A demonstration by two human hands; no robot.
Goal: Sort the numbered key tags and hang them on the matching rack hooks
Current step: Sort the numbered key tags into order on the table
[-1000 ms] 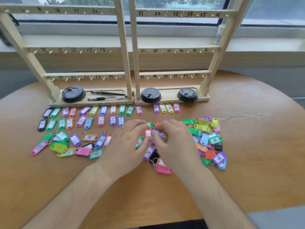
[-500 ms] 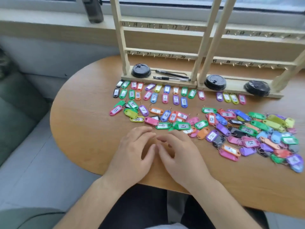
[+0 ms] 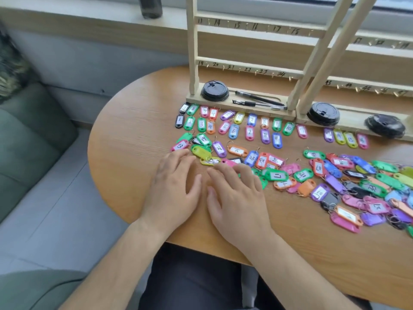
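Round wooden bench (image 3: 125, 166) by a window, with a sofa (image 3: 29, 139) off to one side. Both hands lie flat on the bench, side by side. The left hand (image 3: 174, 191) has its fingers spread and holds nothing. The right hand (image 3: 237, 198) is flat too and holds nothing, and its fingertips are right by the nearest key tags (image 3: 276, 175). Those tags are loose, with numbers in the teens and twenties. Further back, neat rows (image 3: 248, 128) start from 1, close to the rack (image 3: 245, 61). A big mixed pile (image 3: 362, 186) sits to the right. All the hooks (image 3: 257, 72) I can see are bare. So I think the sorting is partly done, and the hanging has not begun
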